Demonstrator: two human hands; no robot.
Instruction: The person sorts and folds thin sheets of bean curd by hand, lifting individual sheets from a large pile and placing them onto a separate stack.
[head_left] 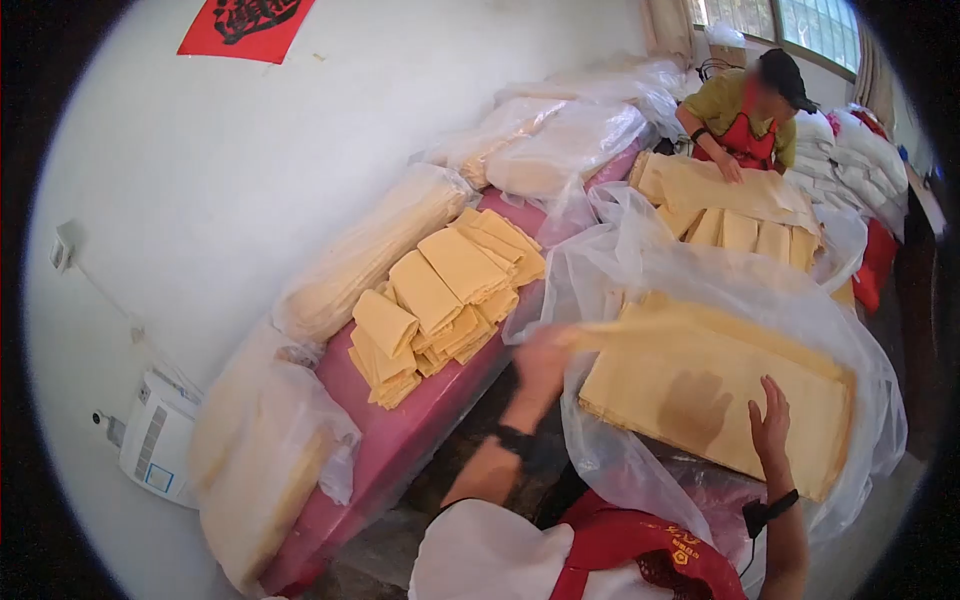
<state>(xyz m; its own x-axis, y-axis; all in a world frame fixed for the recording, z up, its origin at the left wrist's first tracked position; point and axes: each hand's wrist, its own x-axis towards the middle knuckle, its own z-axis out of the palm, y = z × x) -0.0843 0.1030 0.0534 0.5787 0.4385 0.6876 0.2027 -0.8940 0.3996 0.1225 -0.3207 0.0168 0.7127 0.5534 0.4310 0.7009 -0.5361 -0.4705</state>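
A pale yellow sheet [635,326], blurred by motion and seen nearly edge-on, stretches to the right from my left hand [545,358]. That hand is also smeared, but its fingers look closed on the sheet's end. Below lies a broad stack of large yellow-tan sheets [740,395] wrapped round with clear plastic film [650,245]. My right hand [770,425] hovers over the stack's near right part, fingers apart and holding nothing; a hand's shadow falls on the top sheet. To the left, folded yellow sheets [440,285] are piled on a pink surface [400,440].
Across the stack a co-worker [750,120] in a red apron has a hand on another sheet pile [720,190]. Plastic-wrapped bundles [375,250] line the wall. White sacks [850,165] are heaped at the back right. A white appliance [160,440] hangs on the left wall.
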